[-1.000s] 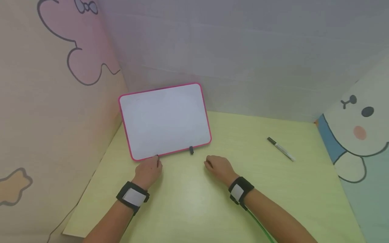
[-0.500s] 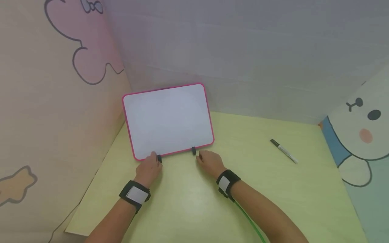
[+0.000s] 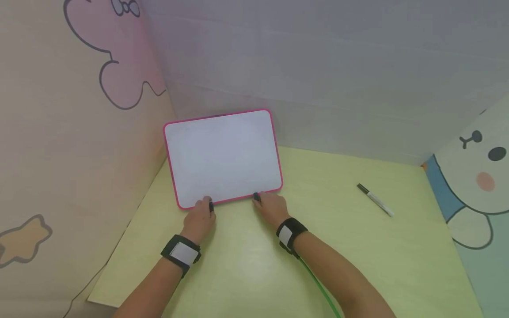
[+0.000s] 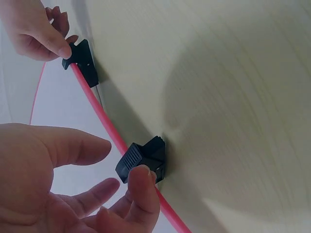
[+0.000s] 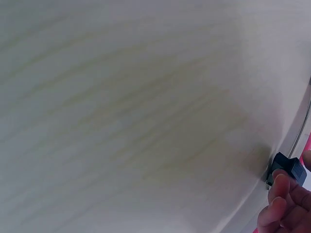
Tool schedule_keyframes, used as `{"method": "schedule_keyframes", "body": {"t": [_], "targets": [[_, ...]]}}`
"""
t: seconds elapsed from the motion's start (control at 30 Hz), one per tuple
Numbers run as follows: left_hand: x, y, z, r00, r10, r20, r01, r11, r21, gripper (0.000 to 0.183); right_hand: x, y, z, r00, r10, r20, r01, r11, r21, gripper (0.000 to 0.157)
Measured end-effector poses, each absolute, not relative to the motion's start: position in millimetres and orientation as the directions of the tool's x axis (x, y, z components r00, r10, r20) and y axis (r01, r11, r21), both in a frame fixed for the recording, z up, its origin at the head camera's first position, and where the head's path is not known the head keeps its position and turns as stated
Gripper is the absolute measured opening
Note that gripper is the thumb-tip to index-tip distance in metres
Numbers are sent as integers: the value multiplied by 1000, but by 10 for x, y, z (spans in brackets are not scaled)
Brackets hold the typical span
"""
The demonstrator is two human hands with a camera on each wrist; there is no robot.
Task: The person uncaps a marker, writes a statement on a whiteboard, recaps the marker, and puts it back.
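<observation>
A whiteboard (image 3: 224, 154) with a pink frame leans against the back wall, tilted slightly. Two black plastic clips sit on its lower edge. At the left clip (image 3: 211, 206) is my left hand (image 3: 200, 221); in the left wrist view a fingertip touches that clip (image 4: 142, 154), while the thumb (image 4: 85, 147) stays apart from it. My right hand (image 3: 272, 207) pinches the right clip (image 3: 256, 197) between thumb and fingers. The right wrist view catches only part of that hand (image 5: 291, 208) and the clip (image 5: 290, 167) at the right edge.
A marker (image 3: 375, 200) with a black cap lies on the pale yellow table (image 3: 318, 190) to the right. Fabric walls with cartoon drawings enclose the table at the left, back and right. A green cable (image 3: 318, 282) runs along the right forearm.
My right hand has moved left and forward to the right clip and taken hold of it. The left hand's fingers have shifted slightly forward around the left clip. The view has turned a little left.
</observation>
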State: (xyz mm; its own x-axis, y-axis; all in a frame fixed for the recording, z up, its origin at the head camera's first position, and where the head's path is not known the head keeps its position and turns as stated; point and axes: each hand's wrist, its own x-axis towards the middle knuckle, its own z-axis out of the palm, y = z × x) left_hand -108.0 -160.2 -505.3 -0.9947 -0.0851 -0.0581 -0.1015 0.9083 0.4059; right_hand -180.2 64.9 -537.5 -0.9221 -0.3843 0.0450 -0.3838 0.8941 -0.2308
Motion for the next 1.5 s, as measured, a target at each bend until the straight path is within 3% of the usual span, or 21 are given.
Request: {"method": "schedule_keyframes", "body": {"t": [0.8,1.5], "targets": [[-1134,-1574,-5121,-1000,9,26,18,923,384,14,-1796,584,-5343,-915,-388,115,-403,898,-175,33],[-1053,-1393,-5126,-992,120,40,126,909,398,15,-1581,887,-5338,-935,-349,63,-353,900,-255,34]]}}
